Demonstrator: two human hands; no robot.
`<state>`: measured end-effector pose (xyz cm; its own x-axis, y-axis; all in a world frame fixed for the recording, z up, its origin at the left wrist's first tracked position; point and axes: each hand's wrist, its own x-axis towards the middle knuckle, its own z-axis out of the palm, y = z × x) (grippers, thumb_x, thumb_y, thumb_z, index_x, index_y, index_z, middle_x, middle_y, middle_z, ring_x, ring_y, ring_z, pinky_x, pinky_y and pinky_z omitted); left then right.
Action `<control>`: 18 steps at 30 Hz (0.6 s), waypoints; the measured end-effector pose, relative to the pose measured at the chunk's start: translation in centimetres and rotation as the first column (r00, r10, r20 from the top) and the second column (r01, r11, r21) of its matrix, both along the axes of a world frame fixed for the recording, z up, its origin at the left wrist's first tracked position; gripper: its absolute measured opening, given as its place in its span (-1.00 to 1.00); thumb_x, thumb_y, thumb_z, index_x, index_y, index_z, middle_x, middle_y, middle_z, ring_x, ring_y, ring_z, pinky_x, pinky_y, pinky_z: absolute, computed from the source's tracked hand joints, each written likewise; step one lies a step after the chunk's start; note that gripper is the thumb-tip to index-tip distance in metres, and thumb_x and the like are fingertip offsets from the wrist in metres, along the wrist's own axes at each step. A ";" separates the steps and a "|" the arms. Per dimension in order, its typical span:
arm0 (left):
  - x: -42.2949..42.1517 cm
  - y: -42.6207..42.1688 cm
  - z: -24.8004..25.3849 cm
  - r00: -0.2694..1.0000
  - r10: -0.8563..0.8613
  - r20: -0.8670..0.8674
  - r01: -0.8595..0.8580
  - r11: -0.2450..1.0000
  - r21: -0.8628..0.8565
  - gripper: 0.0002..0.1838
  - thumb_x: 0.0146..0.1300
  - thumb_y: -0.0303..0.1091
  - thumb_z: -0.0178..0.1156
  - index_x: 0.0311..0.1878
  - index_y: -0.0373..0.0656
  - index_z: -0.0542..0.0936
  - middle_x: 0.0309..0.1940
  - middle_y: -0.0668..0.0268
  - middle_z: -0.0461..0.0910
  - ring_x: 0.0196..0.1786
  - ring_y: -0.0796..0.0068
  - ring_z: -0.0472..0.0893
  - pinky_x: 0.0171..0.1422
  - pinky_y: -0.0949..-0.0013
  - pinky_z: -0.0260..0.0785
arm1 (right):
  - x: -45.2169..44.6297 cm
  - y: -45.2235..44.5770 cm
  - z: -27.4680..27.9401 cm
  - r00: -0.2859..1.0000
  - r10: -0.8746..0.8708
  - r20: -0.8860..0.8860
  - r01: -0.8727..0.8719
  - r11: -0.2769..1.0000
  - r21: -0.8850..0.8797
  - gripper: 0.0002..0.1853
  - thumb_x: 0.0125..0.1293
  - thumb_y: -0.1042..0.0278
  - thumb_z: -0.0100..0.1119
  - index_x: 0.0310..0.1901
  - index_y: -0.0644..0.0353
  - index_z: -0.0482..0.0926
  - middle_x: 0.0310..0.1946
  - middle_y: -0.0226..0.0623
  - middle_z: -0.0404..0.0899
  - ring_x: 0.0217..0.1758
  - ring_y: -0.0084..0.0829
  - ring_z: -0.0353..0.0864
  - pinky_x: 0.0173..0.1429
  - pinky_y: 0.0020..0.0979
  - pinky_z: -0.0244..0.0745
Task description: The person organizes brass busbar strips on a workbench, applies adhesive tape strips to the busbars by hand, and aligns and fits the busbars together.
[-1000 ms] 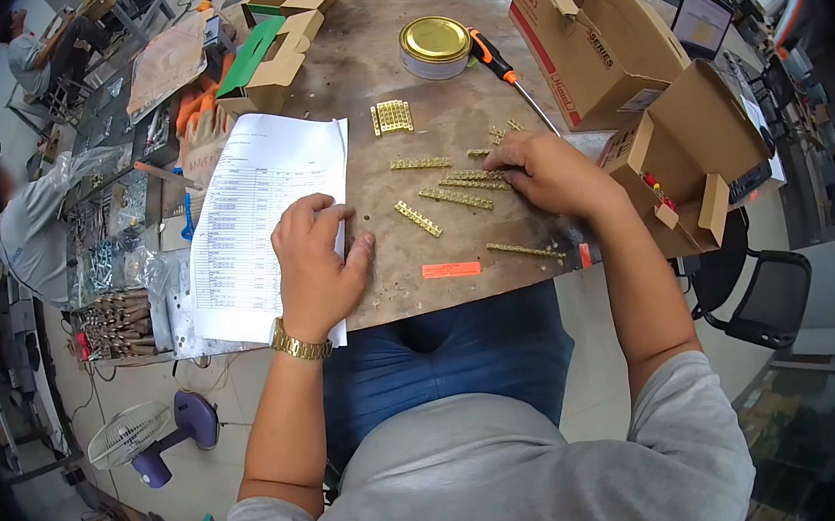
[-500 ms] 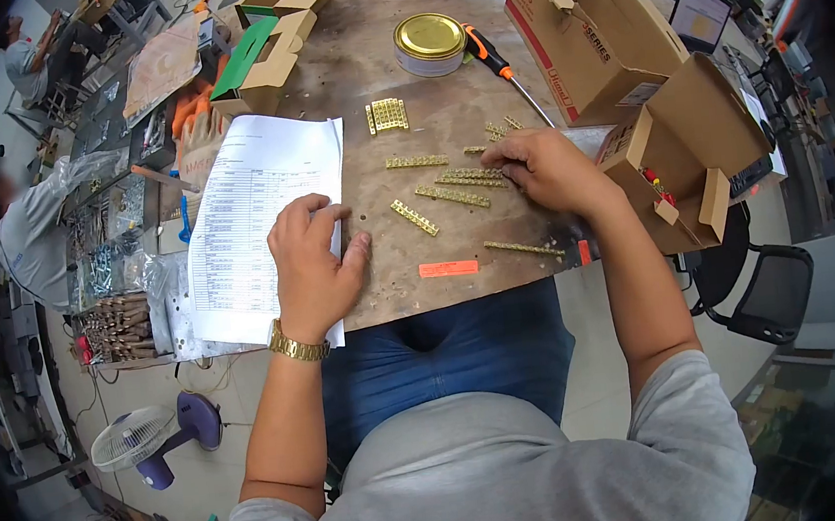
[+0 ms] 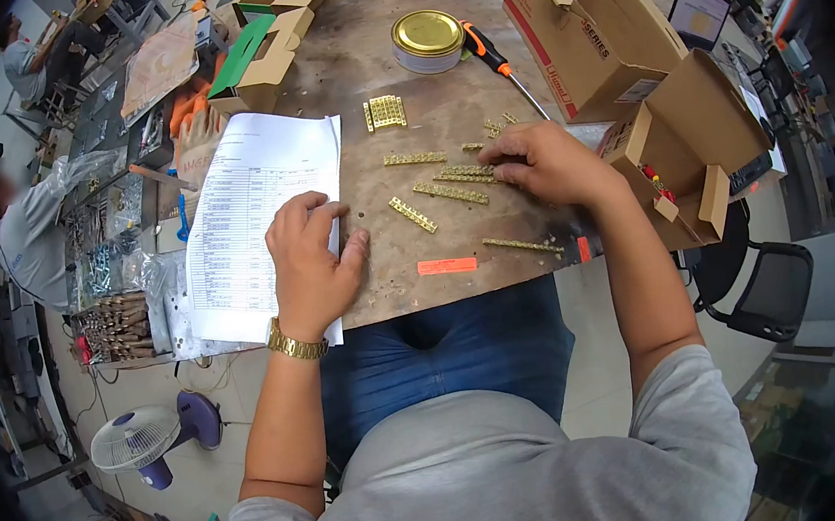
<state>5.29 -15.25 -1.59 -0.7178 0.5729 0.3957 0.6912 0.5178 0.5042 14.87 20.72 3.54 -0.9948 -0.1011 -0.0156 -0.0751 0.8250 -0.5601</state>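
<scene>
My left hand (image 3: 315,260) rests flat with fingers spread, partly on the printed sheets (image 3: 235,243) and partly on the bare wood. At the right, the curled thumb and fingers of my right hand (image 3: 544,163) close at the end of a brass terminal strip (image 3: 466,170); the fingers partly hide the contact. Around it lie further brass strips: one to the left (image 3: 415,158), one just below (image 3: 451,194), a tilted one (image 3: 413,215) and one near the front edge (image 3: 523,245). A neat group of short brass strips (image 3: 385,113) sits farther back.
A round tin (image 3: 428,41) and an orange-black screwdriver (image 3: 502,63) lie at the back. Open cardboard boxes (image 3: 573,45) stand at the right; a green-flapped box (image 3: 258,65) stands back left. Orange labels (image 3: 446,266) lie in front. Another person (image 3: 23,233) is at the left.
Almost nothing differs. The fingers of my right hand have shifted slightly at the strip's end; my left hand stays in place.
</scene>
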 end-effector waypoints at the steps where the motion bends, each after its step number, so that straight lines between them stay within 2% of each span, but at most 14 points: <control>1: 0.0 0.0 0.0 1.000 0.002 -0.002 -0.002 1.000 -0.002 -0.60 0.27 -0.25 0.54 0.12 -0.20 0.77 0.24 0.07 0.64 0.37 -0.01 0.57 0.51 -0.06 0.30 | -0.3 -0.1 0.3 1.000 0.001 0.031 -0.002 1.000 0.021 -0.68 0.49 0.37 0.44 0.21 0.19 0.85 0.07 -0.05 0.86 0.15 0.03 0.82 0.31 -0.08 0.69; 5: 0.0 0.0 0.0 1.000 0.003 0.002 -0.003 1.000 0.003 -0.60 0.26 -0.26 0.55 0.12 -0.20 0.77 0.24 0.08 0.64 0.37 -0.01 0.57 0.52 -0.06 0.29 | -0.7 -0.1 0.6 0.998 0.001 0.063 -0.005 0.998 0.055 -0.73 0.47 0.41 0.50 0.15 0.20 0.86 0.01 -0.10 0.86 0.12 -0.05 0.83 0.28 -0.10 0.69; 11: 0.0 0.0 0.1 1.000 0.003 0.010 -0.003 1.000 0.005 -0.60 0.26 -0.27 0.55 0.12 -0.20 0.77 0.24 0.09 0.64 0.37 -0.01 0.58 0.51 -0.06 0.29 | -0.7 0.9 -0.1 0.997 -0.073 0.007 0.073 0.996 0.042 -0.76 0.50 0.46 0.44 0.14 0.24 0.85 0.04 -0.07 0.87 0.15 -0.05 0.84 0.31 -0.14 0.70; 14: 0.0 0.1 0.0 1.000 0.002 0.011 -0.002 1.000 0.006 -0.60 0.26 -0.26 0.55 0.12 -0.20 0.78 0.23 0.09 0.64 0.37 -0.01 0.58 0.51 -0.06 0.29 | -0.5 1.1 0.0 0.995 -0.102 0.017 0.102 0.995 -0.016 -0.73 0.49 0.43 0.44 0.16 0.20 0.87 0.09 -0.06 0.88 0.17 0.00 0.84 0.31 -0.09 0.70; 18: 0.0 0.0 0.1 1.000 0.004 0.013 -0.004 1.000 0.003 -0.60 0.26 -0.26 0.55 0.12 -0.19 0.78 0.23 0.09 0.64 0.37 -0.01 0.58 0.51 -0.06 0.29 | -0.3 0.9 0.2 0.997 -0.072 0.019 0.072 0.997 -0.020 -0.77 0.51 0.47 0.45 0.13 0.26 0.85 0.02 -0.08 0.88 0.14 -0.07 0.84 0.30 -0.16 0.70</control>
<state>5.28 -15.21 -1.49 -0.7251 0.5692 0.3876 0.6825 0.5190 0.5146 14.58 21.61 3.71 -0.9990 -0.0299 -0.0320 -0.0058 0.8160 -0.5781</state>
